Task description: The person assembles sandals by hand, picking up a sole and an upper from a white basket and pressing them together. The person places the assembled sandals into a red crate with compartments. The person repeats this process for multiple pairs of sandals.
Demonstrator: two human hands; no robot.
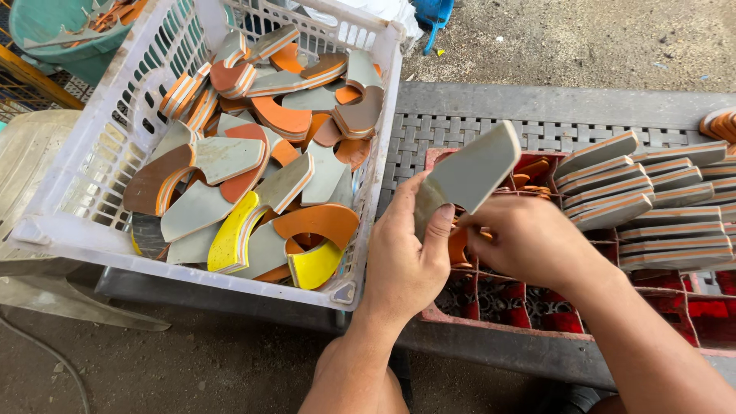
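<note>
My left hand [406, 257] grips a grey wedge-shaped foam piece [469, 175] and holds it up over the left end of the red crate [460, 318]. My right hand [529, 241] is closed around an orange strip [458, 245] just below that piece. Both hands hover between the white basket [92, 165] on the left and the rows of stacked grey wedges [652, 203] on the right.
The white basket holds several loose grey, orange and yellow foam offcuts [261, 153]. A dark grey slatted crate [475, 126] lies behind the red one. A teal tub [54, 31] sits at the top left, a beige plastic chair [31, 176] at the left, and dirt ground beyond.
</note>
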